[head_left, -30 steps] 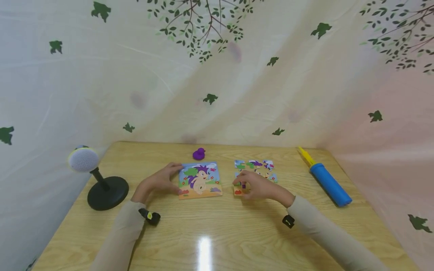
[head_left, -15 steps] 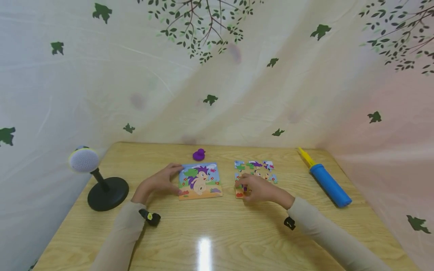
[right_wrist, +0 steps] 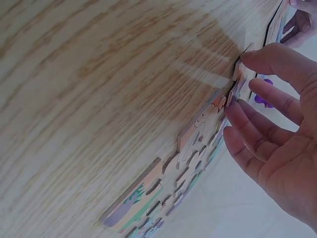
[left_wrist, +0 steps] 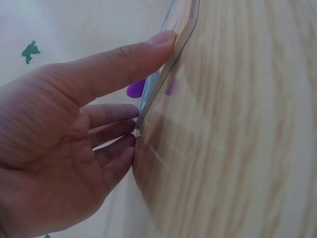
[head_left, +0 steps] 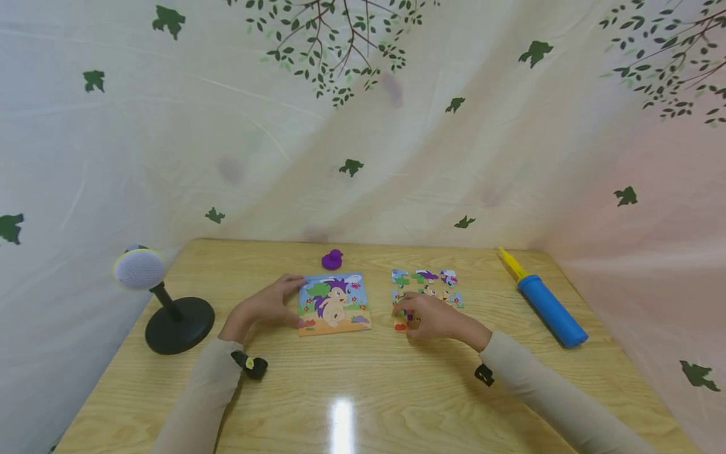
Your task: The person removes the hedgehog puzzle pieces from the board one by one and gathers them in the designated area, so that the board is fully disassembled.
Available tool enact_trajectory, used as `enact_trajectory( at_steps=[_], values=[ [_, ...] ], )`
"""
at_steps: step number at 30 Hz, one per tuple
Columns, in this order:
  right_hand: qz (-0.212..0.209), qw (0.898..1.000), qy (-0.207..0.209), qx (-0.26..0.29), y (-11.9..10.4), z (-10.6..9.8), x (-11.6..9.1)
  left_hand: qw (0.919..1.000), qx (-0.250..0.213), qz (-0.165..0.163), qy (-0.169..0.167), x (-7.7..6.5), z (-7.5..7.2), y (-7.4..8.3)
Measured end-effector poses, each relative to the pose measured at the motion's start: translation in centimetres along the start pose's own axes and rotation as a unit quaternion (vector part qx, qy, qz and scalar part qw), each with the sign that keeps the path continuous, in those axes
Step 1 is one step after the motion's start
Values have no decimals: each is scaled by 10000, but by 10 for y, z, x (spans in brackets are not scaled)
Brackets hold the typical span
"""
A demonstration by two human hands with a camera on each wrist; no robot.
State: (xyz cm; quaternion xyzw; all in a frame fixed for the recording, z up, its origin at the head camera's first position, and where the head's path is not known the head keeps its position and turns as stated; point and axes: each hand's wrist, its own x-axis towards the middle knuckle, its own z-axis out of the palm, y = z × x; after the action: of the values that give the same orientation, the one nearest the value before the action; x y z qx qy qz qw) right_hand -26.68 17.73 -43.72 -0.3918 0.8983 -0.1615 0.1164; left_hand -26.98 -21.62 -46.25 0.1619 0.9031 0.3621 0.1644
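In the head view a square picture board (head_left: 334, 304) with a purple hedgehog lies at the table's middle. My left hand (head_left: 266, 306) rests at its left edge, thumb on the near corner and straight fingers along the side, as the left wrist view also shows. To the right lie several puzzle pieces (head_left: 426, 275) in loose rows. My right hand (head_left: 433, 316) is over the near left of these, its thumb and fingers on a puzzle piece (head_left: 400, 326) with a red patch. In the right wrist view this puzzle piece (right_wrist: 237, 69) is pinched at its edges; my fingers partly hide it.
A purple rubber duck (head_left: 332, 259) sits behind the board. On the left stands a round-headed microphone shape (head_left: 140, 268) on a black base (head_left: 180, 325). A blue hand pump (head_left: 553, 310) with a yellow nozzle lies at the right. A leaf-printed cloth (head_left: 272, 157) hangs behind the table.
My right hand has shifted slightly right and nearer, and the red-patched puzzle piece with it, then held still. The left hand and the board have stayed in place.
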Motion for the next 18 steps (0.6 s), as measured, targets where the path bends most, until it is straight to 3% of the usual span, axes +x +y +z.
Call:
enact_trajectory(
  at_steps=[18],
  values=[
    [-2,10000,72,-9,-4,-1,0,10000,42,-11,-16,0,0,1]
  ],
)
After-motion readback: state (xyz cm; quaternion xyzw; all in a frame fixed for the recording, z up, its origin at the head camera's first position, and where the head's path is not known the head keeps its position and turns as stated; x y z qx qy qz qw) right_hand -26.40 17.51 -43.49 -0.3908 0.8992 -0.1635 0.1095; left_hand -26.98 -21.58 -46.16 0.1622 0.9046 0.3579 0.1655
